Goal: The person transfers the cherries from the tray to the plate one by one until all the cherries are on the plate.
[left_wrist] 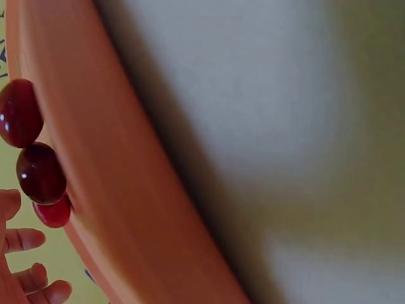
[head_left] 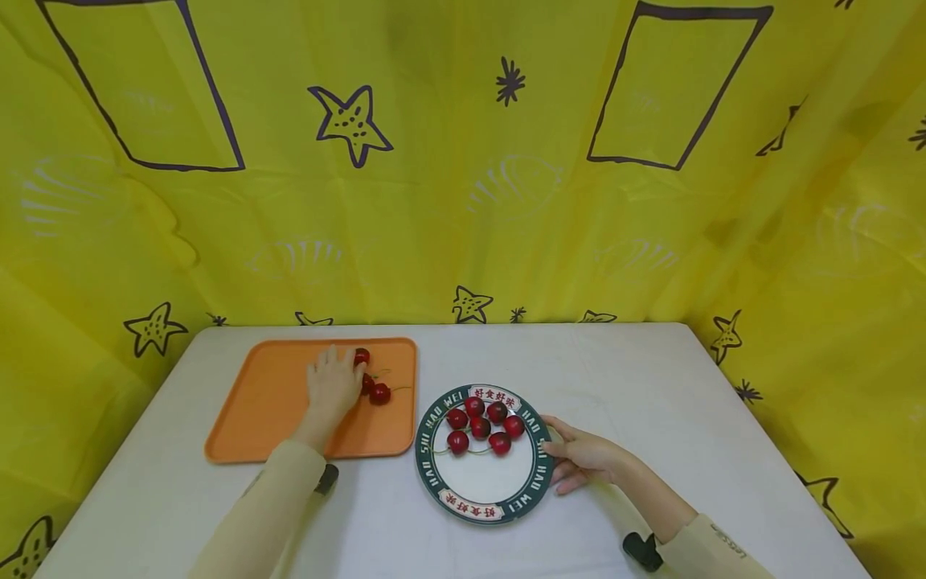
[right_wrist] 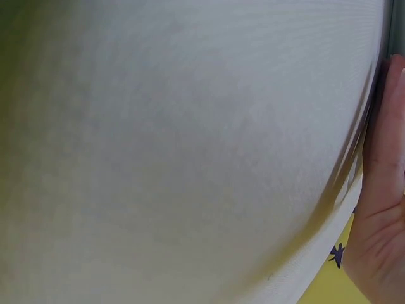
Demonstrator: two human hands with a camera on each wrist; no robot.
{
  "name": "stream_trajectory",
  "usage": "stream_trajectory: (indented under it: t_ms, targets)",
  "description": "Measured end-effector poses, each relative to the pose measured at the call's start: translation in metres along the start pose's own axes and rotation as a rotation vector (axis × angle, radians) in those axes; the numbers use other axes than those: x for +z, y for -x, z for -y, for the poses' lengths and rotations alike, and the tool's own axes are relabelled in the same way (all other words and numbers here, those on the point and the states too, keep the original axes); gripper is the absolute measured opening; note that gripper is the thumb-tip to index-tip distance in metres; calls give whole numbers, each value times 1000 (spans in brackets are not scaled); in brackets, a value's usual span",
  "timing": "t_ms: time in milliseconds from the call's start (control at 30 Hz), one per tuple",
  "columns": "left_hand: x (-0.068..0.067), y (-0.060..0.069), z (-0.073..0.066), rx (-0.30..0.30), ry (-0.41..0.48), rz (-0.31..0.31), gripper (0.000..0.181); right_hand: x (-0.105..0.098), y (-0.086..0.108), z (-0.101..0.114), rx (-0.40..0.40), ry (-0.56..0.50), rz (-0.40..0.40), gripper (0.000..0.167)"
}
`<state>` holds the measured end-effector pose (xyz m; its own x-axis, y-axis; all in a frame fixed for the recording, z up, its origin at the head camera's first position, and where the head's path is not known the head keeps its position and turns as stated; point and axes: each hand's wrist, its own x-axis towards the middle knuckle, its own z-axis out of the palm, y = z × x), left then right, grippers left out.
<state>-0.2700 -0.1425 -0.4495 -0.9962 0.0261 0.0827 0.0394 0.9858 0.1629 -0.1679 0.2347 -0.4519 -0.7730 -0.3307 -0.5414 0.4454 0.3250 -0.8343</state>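
My left hand point(head_left: 335, 388) is over the orange tray point(head_left: 260, 402), its fingers spread beside three cherries point(head_left: 379, 393). In the left wrist view, the fingertips point(left_wrist: 25, 239) appear close to the dark red cherries point(left_wrist: 41, 173) with nothing gripped between them. One cherry is partly hidden behind the hand in the head view. A round plate point(head_left: 485, 482) with a green lettered rim holds several cherries point(head_left: 480, 427), some with stems. At the plate's right edge, my right hand point(head_left: 589, 452) grips the rim with the thumb on top; the fingers lie lower, partly covered.
Both the tray and the plate are on a white-covered table point(head_left: 622, 370), the plate to the right of the tray and nearer me. Yellow cloth point(head_left: 434, 209) with starfish drawings hangs behind the table and along its sides.
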Motion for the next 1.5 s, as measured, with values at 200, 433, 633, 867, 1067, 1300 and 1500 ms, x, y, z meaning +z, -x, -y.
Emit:
stream_trajectory:
  t_ms: [200, 433, 633, 867, 1067, 1300, 1500]
  targets:
    - [-3, -4, 1, -67, 22, 89, 46, -1, -1, 0, 4, -8, -2, 59]
    - [-3, -8, 2, -103, 54, 112, 47, -1, -2, 0, 10, -7, -9, 59]
    - [-5, -11, 0, -119, 80, 137, 45, -1, -1, 0, 1, -5, -3, 59]
    - [-5, -13, -2, -124, 69, 179, 45, 0, -1, 0, 1, -12, -3, 58]
    - [-3, -11, 2, -122, 65, 174, 40, 0, 0, 0, -20, -27, 33, 59]
    - [-2, -9, 4, -101, 79, 160, 37, -1, 0, -1, -23, -30, 35, 59]
    - [-3, -7, 4, -77, 80, 146, 37, -1, -1, -2, -28, -27, 36, 60]
